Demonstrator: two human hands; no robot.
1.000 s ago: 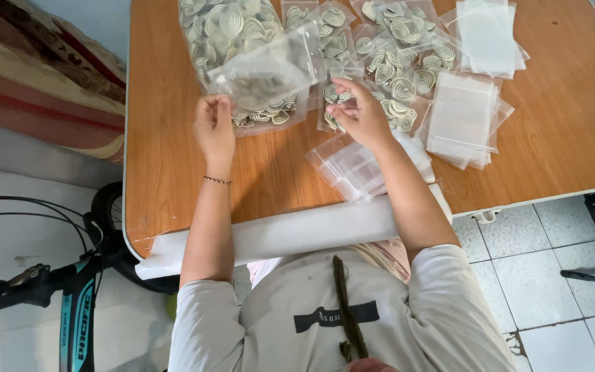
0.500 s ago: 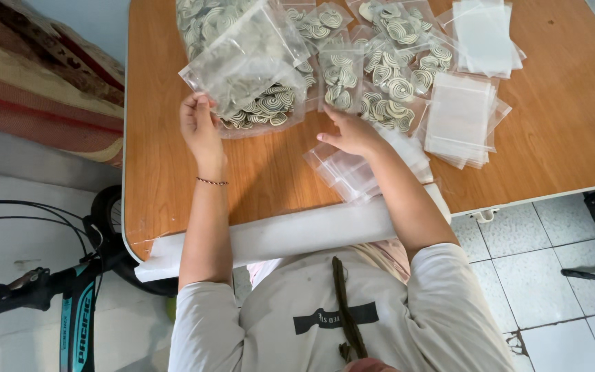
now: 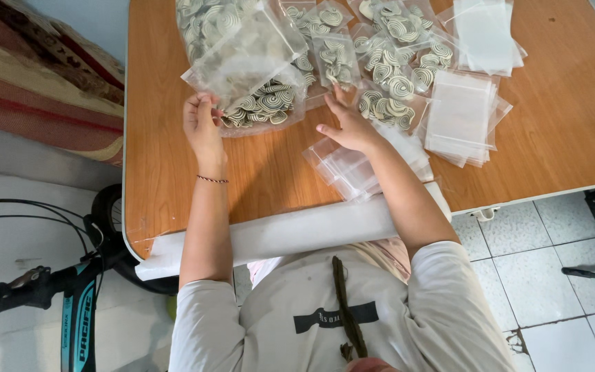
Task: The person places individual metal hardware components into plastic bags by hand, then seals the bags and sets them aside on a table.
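We pinched the near corner of the big clear bag of spiral pieces with our left hand, seemingly to steady it on the wooden table. The bag lay at one o'clock from those fingers. Our right hand rested flat, fingers spread, touching small filled bags at twelve o'clock.

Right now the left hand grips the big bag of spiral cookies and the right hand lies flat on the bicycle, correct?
Not quite. The head view shows the right hand on the table among small bags, not on the bicycle. The left hand does grip the big bag.
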